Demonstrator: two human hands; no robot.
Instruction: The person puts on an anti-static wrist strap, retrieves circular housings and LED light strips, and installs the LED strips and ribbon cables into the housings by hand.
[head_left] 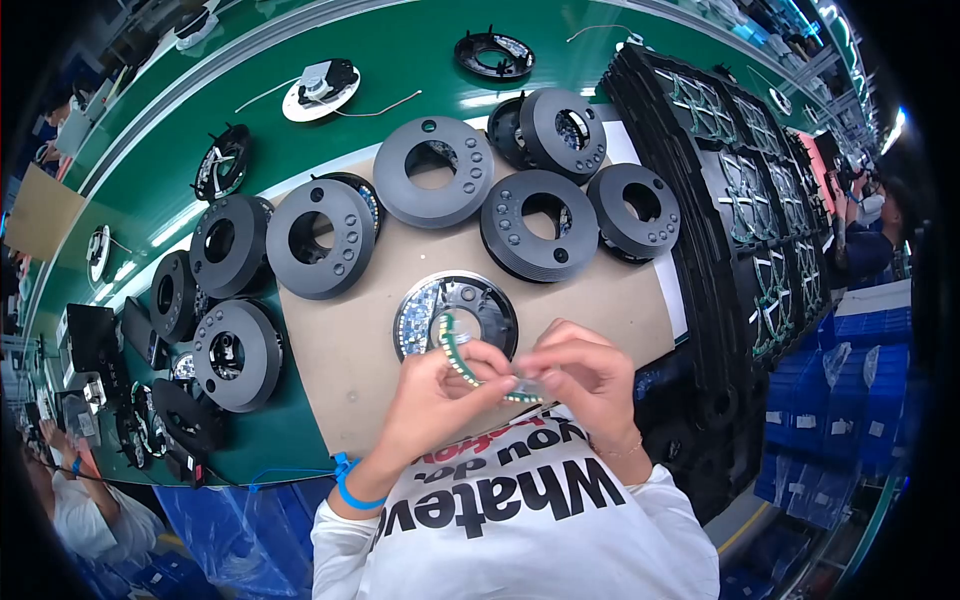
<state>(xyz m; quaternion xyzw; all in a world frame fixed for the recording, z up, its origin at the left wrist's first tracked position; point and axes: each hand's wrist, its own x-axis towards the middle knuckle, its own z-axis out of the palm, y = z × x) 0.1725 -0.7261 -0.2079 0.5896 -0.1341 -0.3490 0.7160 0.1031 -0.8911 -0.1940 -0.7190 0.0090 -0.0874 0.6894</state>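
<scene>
My left hand pinches a curved green LED circuit board with pale squares along it. The fingers of my right hand are closed at the board's other end. Something small and translucent shows blurred between my fingertips, and I cannot make out what it is. Just beyond my hands, an open round black housing lies on the brown cardboard, with a blue circuit board on its left side. My left hand partly covers this housing's near edge. A blue strap circles my left wrist.
Several dark grey ring-shaped covers stand in an arc on the cardboard sheet and green table. A black compartment tray with wired green boards borders the right. A white disc with wires lies farther back.
</scene>
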